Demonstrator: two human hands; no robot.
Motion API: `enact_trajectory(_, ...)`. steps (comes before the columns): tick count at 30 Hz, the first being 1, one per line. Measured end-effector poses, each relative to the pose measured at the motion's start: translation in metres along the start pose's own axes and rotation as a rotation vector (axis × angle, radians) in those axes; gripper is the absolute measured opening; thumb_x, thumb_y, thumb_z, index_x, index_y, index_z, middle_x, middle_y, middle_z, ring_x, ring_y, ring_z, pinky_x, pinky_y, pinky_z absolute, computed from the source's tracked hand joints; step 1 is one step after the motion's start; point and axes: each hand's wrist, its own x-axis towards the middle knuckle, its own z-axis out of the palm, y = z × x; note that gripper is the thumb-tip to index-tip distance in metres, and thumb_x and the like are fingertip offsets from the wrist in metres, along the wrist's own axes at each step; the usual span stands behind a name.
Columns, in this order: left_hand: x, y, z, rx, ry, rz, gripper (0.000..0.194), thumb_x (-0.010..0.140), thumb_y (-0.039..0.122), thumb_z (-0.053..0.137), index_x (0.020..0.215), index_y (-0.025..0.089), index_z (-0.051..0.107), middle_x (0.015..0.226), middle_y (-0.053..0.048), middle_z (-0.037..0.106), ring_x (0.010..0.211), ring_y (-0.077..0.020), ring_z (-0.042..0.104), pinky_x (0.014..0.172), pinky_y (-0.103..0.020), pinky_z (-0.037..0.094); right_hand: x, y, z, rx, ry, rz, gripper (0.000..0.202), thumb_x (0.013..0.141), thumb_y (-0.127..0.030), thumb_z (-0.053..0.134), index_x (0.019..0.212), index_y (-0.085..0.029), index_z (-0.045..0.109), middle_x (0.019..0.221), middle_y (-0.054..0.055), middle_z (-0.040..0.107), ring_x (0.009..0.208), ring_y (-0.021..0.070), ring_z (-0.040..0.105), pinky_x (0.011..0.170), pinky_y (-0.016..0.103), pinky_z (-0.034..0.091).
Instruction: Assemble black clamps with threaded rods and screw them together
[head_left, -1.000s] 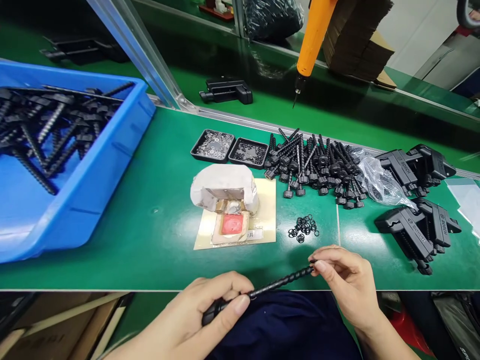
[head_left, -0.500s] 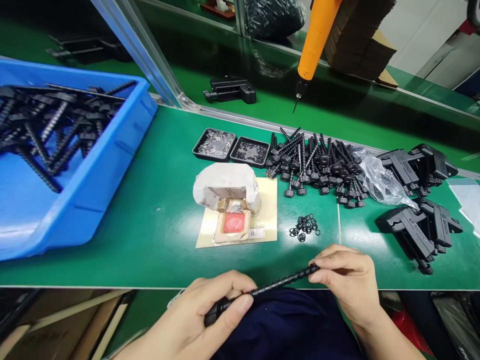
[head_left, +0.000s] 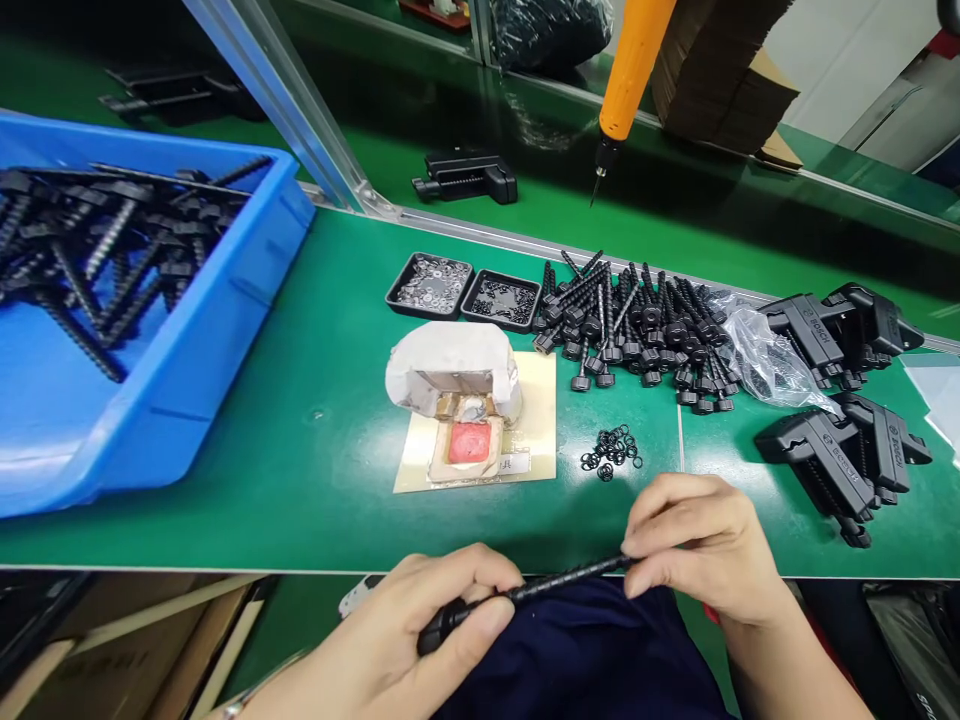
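Observation:
A black threaded rod with a knob (head_left: 566, 577) lies slantwise across my two hands, just over the front table edge. My left hand (head_left: 442, 620) is closed around its knob end, thumb and forefinger pressed on the shaft. The far tip is pinched between the thumb and fingers of my right hand (head_left: 697, 545); those fingers hide the tip, so I cannot see whether a ring sits there. Beyond my hands lies a small heap of black rubber rings (head_left: 611, 453). Left of the rings stands a white block fixture (head_left: 450, 350) with a red pad (head_left: 470, 442).
A blue bin (head_left: 247, 290) of threaded rods stands at left. Behind the fixture are two small black trays (head_left: 394, 302) of tiny parts. More knobbed rods (head_left: 637, 330) are piled at centre right, beside a plastic bag (head_left: 772, 360) and black tool bodies (head_left: 825, 465). An orange screwdriver (head_left: 630, 70) hangs above.
My right fingers have shifted slightly down at the rod's tip, and the rod lies a little flatter. My left hand has kept its grip. The whole view has moved slightly.

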Motion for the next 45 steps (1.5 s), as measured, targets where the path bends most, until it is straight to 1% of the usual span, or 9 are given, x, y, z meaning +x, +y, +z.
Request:
enact_trajectory(6,0.01,0.004,0.002,-0.158,-0.043,0.001,0.013,0.093,0.021,0.05,0.089,0.025,0.061,0.073,0.007,0.063,0.064,-0.0098,0.06,0.062,-0.014,0.047,0.003,0.007,0.016,0.029,0.035,-0.003,0.026,0.068,-0.037,0.089,0.087,-0.021,0.08,0.073,0.002,0.072,0.059,0.0102,0.065,0.056,0.017,0.053)
enact_trajectory(13,0.019,0.01,0.005,-0.641,-0.22,-0.185,0.027,0.101,0.045,0.044,0.089,0.021,0.045,0.07,0.006,0.046,0.052,-0.0087,0.041,0.048,-0.018,0.037,0.006,0.004,0.032,0.048,-0.014,0.01,0.016,0.077,-0.026,0.085,0.093,-0.022,0.079,0.078,0.002,0.074,0.064,0.0118,0.069,0.062,0.017,0.057)
enact_trajectory(20,0.019,0.01,0.014,-0.87,-0.22,-0.19,0.038,0.099,0.06,0.041,0.094,0.023,0.035,0.075,0.007,0.04,0.047,-0.0051,0.031,0.046,-0.019,0.028,0.005,0.0,0.036,-0.008,-0.068,-0.007,0.02,0.078,-0.018,0.083,0.098,-0.018,0.077,0.087,0.004,0.073,0.073,0.0113,0.07,0.069,0.016,0.058)
enact_trajectory(28,0.024,0.013,0.011,-0.609,-0.14,-0.011,0.047,0.097,0.067,0.034,0.105,0.021,0.039,0.095,-0.004,0.041,0.075,-0.0149,0.044,0.066,-0.029,0.047,0.014,0.0,0.048,-0.185,-0.063,-0.143,0.011,0.089,-0.026,0.074,0.083,-0.017,0.075,0.076,0.004,0.071,0.065,0.0129,0.067,0.061,0.023,0.057)
enact_trajectory(31,0.022,0.012,0.013,-0.815,-0.112,-0.131,0.044,0.091,0.055,0.062,0.112,0.024,0.039,0.087,0.0,0.052,0.068,-0.0114,0.052,0.063,-0.023,0.049,0.012,-0.006,0.038,-0.226,0.012,-0.142,0.005,0.088,-0.023,0.075,0.088,-0.018,0.075,0.078,0.003,0.072,0.066,0.0122,0.067,0.062,0.022,0.057)
enact_trajectory(34,0.023,0.013,0.018,-0.962,0.043,-0.229,0.035,0.083,0.031,0.08,0.106,0.021,0.055,0.079,0.002,0.065,0.07,-0.0108,0.066,0.067,-0.019,0.056,0.008,-0.009,0.031,-0.333,0.068,-0.19,0.011,0.084,-0.015,0.078,0.094,-0.017,0.074,0.081,0.003,0.071,0.066,0.0119,0.067,0.061,0.021,0.056)
enact_trajectory(39,0.029,0.014,0.022,-0.69,0.344,0.038,0.024,0.077,0.007,0.08,0.097,0.019,0.076,0.096,-0.005,0.075,0.078,-0.0165,0.075,0.07,-0.021,0.064,0.0,-0.001,0.038,-0.445,0.1,-0.388,0.026,0.093,-0.003,0.058,0.113,-0.014,0.07,0.085,0.009,0.07,0.078,0.0177,0.068,0.064,0.027,0.058)
enact_trajectory(42,0.028,0.012,0.018,-0.479,0.368,0.168,0.033,0.078,0.002,0.077,0.105,0.02,0.075,0.096,-0.005,0.076,0.08,-0.0157,0.074,0.072,-0.02,0.064,-0.004,0.003,0.04,-0.433,0.081,-0.404,0.034,0.091,0.001,0.054,0.119,-0.013,0.068,0.091,0.011,0.068,0.086,0.0197,0.068,0.07,0.03,0.059)
enact_trajectory(45,0.025,0.012,0.01,-0.299,0.344,0.219,0.035,0.083,0.004,0.072,0.114,0.02,0.07,0.099,-0.006,0.075,0.083,-0.0154,0.074,0.077,-0.021,0.062,-0.005,0.002,0.036,-0.381,0.067,-0.304,0.04,0.086,0.006,0.057,0.114,-0.018,0.071,0.098,0.009,0.067,0.089,0.0167,0.069,0.073,0.026,0.06)
